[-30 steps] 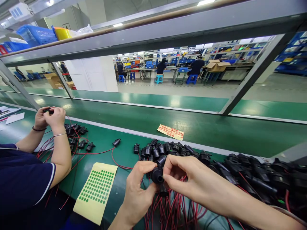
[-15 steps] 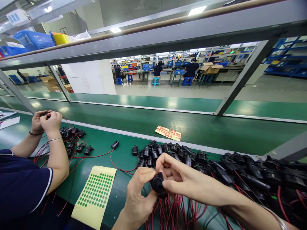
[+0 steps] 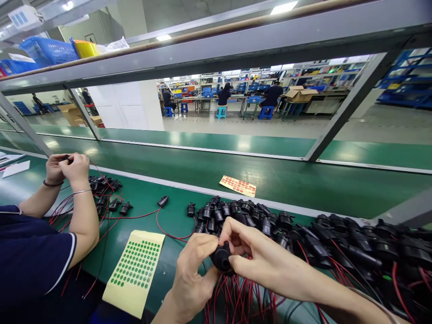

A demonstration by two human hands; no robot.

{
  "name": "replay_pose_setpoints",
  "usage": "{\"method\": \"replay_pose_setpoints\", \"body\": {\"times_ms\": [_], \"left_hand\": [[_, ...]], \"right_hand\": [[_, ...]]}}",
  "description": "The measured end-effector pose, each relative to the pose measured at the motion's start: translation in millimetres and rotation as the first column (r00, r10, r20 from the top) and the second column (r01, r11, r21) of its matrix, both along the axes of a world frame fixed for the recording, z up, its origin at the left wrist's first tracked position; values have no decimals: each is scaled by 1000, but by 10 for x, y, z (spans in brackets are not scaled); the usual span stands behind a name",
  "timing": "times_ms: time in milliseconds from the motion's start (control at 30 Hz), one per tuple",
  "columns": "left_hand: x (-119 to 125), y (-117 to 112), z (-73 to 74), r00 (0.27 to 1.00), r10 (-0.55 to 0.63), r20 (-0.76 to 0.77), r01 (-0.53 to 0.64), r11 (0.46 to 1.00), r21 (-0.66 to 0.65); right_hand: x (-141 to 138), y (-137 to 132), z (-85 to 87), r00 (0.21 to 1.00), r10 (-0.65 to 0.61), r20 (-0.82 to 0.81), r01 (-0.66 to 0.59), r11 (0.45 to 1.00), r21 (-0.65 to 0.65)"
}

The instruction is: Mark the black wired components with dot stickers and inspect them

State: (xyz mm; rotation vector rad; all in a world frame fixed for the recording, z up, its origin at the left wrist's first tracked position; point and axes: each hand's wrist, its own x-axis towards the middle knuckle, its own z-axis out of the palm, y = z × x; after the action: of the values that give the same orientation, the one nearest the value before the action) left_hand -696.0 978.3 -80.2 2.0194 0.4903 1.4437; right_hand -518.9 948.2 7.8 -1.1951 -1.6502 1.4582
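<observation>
Between my two hands is a small black pump [image 3: 221, 258], its round nozzle end turned toward me. My left hand [image 3: 193, 274] grips it from the left with thumb and fingers. From the right, my right hand [image 3: 241, 245] pinches its upper side and edge. Red and black wires [image 3: 236, 299] hang in a bundle below my hands. Just beyond lies a pile of similar black pumps [image 3: 246, 209]. A yellow sheet of green dot stickers [image 3: 135, 265] lies flat to the left of my left hand.
More black pumps [image 3: 371, 243] with wires are heaped at the right. A sheet of red stickers [image 3: 238, 186] lies past the white ledge. At the left, a co-worker's hands [image 3: 70, 168] hold a small dark part beside another pump pile [image 3: 104, 189]. A metal shelf frame [image 3: 347, 108] stands in front.
The view has shifted slightly. Both my hands keep nearly the same grip on the pump, with little visible movement.
</observation>
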Motion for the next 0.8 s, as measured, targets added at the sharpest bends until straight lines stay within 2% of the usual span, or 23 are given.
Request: {"method": "replay_pose_setpoints", "body": {"times_ms": [167,333,433,800], "left_hand": [[16,11,-61,1000,-22,7,22,999,-41],[27,-14,-126,997,-62,51,73,965,-253],[13,-26,-122,994,-69,84,93,944,-318],[20,-33,-110,994,-34,106,61,963,-262]], "right_hand": [[14,40,-37,1000,-1,-8,1,1000,7],[61,83,-18,999,44,-22,-45,996,-77],[92,90,11,993,84,-82,-95,985,-145],[127,-16,-138,998,-31,-55,29,999,-37]]}}
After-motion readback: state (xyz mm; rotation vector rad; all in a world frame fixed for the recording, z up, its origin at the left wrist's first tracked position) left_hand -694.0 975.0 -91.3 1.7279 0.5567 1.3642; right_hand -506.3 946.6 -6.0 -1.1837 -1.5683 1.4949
